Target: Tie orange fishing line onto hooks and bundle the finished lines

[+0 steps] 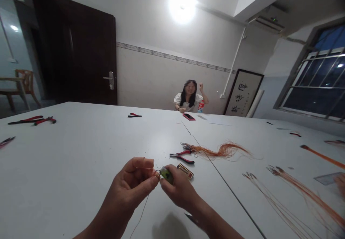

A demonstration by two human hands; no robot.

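My left hand (136, 179) pinches a small dark fish hook (158, 172) between thumb and fingertips. From it a thin orange line (142, 212) hangs down toward the tabletop. Closed around a green lighter (167, 175), my right hand (180, 185) meets the left at the hook. Whether there is a flame, I cannot tell. Just beyond the hands lie red-and-black pliers (185, 157) and a small striped box (185, 172). Behind the pliers, a bundle of orange lines (218, 150) has hooks at its left end.
More lines with hooks (293, 185) spread over the white table (88, 160) at right, near another person's hand (341, 183). Pliers (45, 120) lie far left, others (134, 115) farther back. Across sits a person (188, 99) near a phone (189, 117). A blade (191, 217) shows under my right forearm.
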